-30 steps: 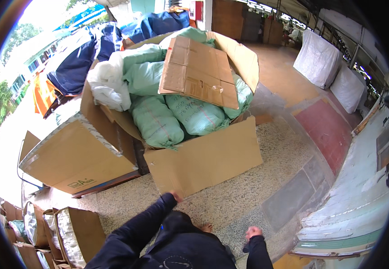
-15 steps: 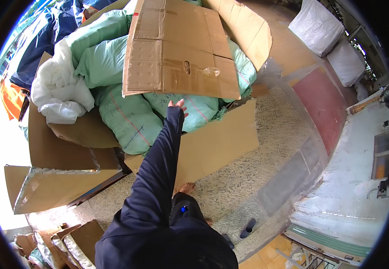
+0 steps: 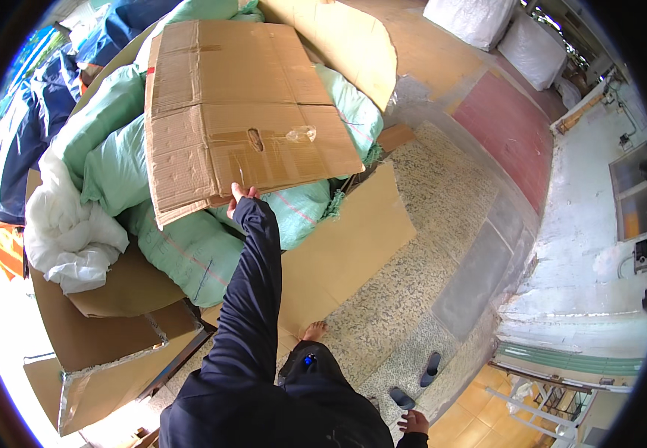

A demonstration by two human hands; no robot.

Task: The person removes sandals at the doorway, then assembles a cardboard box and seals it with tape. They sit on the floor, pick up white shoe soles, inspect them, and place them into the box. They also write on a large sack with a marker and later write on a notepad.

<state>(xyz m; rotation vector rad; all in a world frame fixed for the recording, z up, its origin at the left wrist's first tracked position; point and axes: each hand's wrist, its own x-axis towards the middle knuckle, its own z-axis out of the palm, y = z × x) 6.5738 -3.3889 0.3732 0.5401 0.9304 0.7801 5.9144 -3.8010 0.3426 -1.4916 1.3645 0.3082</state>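
Observation:
A flattened brown cardboard box (image 3: 241, 97) lies on top of a heap of green woven sacks (image 3: 118, 160). My left hand (image 3: 244, 196) reaches forward to its near edge, fingers closed on the cardboard there; part of the grip is hidden by the sleeve. Below that edge, a sack with a red stripe bulges out. Low at the right, my right hand (image 3: 414, 422) hangs beside my body, holding nothing, its fingers loosely apart.
A cardboard sheet (image 3: 353, 246) covers the floor ahead of my bare foot. An opened carton (image 3: 114, 336) and a white bundle (image 3: 70, 231) are at the left. Two dark slippers (image 3: 431, 369) lie on the right. White sacks (image 3: 532, 52) stand at the far right.
My left hand, open just short of the box before, has now reached its near edge and closed on it. My right hand has come into view. The whole view has shifted.

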